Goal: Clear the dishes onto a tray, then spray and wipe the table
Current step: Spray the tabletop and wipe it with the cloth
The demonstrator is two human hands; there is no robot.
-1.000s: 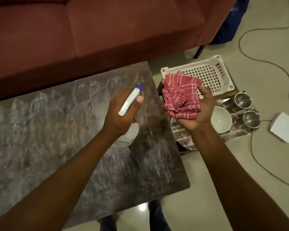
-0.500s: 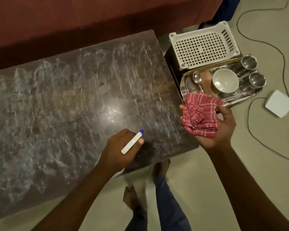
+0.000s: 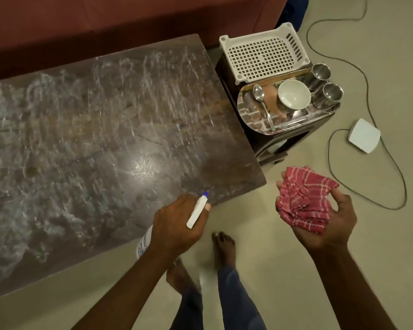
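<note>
My left hand grips a white spray bottle with a blue nozzle, held over the near right edge of the dark table, whose top shows pale streaks. Off the table's right corner, above the floor, my right hand holds a bunched red checked cloth in its palm. A steel tray on a low stand to the right of the table carries a spoon, a white bowl and two steel cups.
A white perforated basket sits behind the steel tray. A red sofa runs along the table's far side. A cable and a white box lie on the floor at right. My bare feet stand by the table's near edge.
Both hands have drawn back toward me, from above the table and tray to its near right edge and the floor beside it. The view has pulled back, showing more table and my feet.
</note>
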